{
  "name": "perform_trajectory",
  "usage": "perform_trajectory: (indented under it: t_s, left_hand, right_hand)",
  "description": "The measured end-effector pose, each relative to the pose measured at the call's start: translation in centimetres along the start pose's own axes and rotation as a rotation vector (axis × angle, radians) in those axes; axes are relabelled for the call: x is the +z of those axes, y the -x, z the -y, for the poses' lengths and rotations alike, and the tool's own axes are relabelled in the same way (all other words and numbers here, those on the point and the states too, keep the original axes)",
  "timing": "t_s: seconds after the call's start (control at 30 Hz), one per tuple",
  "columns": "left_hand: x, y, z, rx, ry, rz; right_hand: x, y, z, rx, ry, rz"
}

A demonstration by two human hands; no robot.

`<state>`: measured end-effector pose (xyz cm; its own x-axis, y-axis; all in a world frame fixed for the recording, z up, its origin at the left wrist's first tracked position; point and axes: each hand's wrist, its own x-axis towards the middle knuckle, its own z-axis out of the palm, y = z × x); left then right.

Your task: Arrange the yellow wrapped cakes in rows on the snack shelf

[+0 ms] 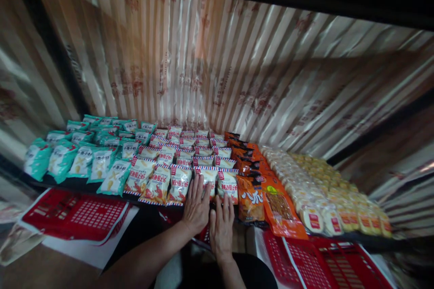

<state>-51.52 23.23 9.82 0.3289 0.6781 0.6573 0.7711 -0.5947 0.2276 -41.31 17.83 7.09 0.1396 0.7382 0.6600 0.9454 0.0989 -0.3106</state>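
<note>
My left hand point(197, 207) lies with its fingers stretched out over the front of a white snack bag point(209, 175) with a striped top edge. Close beside it, my right hand point(222, 230) is open too, fingertips at the lower front of the neighbouring snack bag point(228, 181). Neither hand grips anything. Several matching bags point(179, 183) stand in rows around and behind them. To the left are rows of teal snack bags point(101, 162). Just right of my hands are orange snack packets point(251, 198) and a larger orange packet point(280, 205).
Small wrapped pale snacks point(310, 219) and yellow ones point(364, 221) fill the shelf's right side. Below the shelf sit a red basket point(73, 216) at left and more red baskets point(334, 259) at right. A striped, wrinkled sheet point(190, 63) hangs behind, under a dark upper edge.
</note>
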Motion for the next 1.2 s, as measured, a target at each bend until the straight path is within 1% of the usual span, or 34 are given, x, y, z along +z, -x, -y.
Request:
perform_trajectory:
  t_s: [0.17, 0.33, 0.47, 0.57, 0.67, 0.87, 1.0, 1.2]
  left_hand:
    - [-1.2, 1.7, 1.1, 0.016, -0.013, 0.013]
    - [-1.9, 2.7, 2.5, 0.048, -0.071, 0.002]
    - [-2.2, 3.0, 2.7, 0.076, -0.072, 0.008]
    - [-2.6, 3.2, 2.8, 0.067, -0.075, 0.021]
    - [-3.2, 3.6, 3.1, 0.074, -0.068, 0.051]
    - [-4.5, 4.5, 4.3, 0.048, -0.086, 0.119]
    - [-4.8, 4.7, 5.2, 0.060, -0.073, 0.171]
    - [-5.1, 4.4, 6.6, 0.053, -0.042, 0.247]
  right_hand:
    - [0.8, -0.5, 1.3, -0.017, -0.018, 0.023]
    - [0.8, -1.3, 2.7, -0.035, 0.013, 0.010]
    - [0.7, -1.7, 3.2, -0.049, 0.018, 0.003]
    - [0.7, -2.5, 3.6, -0.098, 0.028, 0.004]
    - [0.8, -4.0, 4.2, -0.152, 0.057, -0.014]
    - [1.7, -6.7, 5.1, -0.145, 0.141, 0.010]
    - [2.3, -7.1, 5.3, -0.122, 0.204, -0.012]
    - [2.8, -7.2, 5.0, -0.123, 0.214, -0.041]
